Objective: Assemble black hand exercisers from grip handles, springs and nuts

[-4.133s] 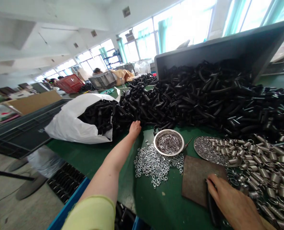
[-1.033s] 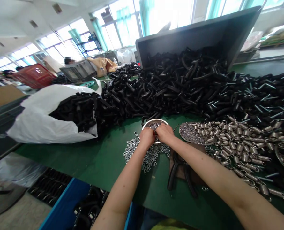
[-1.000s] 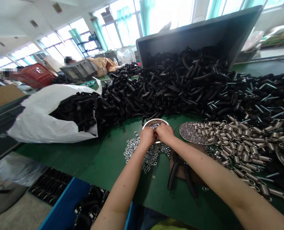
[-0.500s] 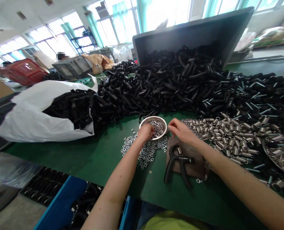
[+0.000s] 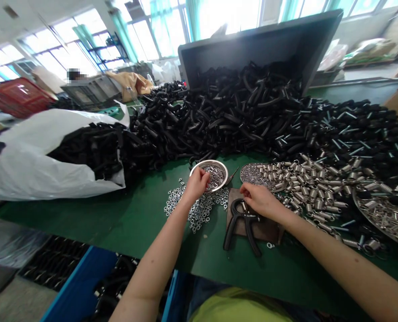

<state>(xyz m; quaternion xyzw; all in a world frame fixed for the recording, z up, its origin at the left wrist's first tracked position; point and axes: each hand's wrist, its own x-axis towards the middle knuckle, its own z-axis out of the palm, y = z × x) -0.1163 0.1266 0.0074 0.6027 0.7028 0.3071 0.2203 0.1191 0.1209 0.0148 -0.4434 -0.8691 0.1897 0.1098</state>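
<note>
My left hand [image 5: 196, 183] rests at the near rim of a small round steel bowl [image 5: 224, 166] of tiny metal parts, fingers curled as if pinching something I cannot make out. My right hand [image 5: 260, 200] hovers over the top of a black hand-grip exerciser [image 5: 241, 226], fingers bent in a pinch. The exerciser lies on a brown metal plate [image 5: 268, 229]. A heap of loose silver nuts [image 5: 195, 210] lies just below the bowl on the green tabletop [image 5: 141, 219].
A big pile of black handles [image 5: 252, 116] spills from a tipped grey crate [image 5: 259, 42] behind. A white bag [image 5: 34, 156] of handles lies left. Steel springs [image 5: 313, 188] and a tray [image 5: 387, 214] lie right. Blue bin [image 5: 85, 290] below the table edge.
My right hand has left the steel bowl and come down to the black exerciser on the plate. My left hand stays at the bowl's rim. The view has tilted slightly down.
</note>
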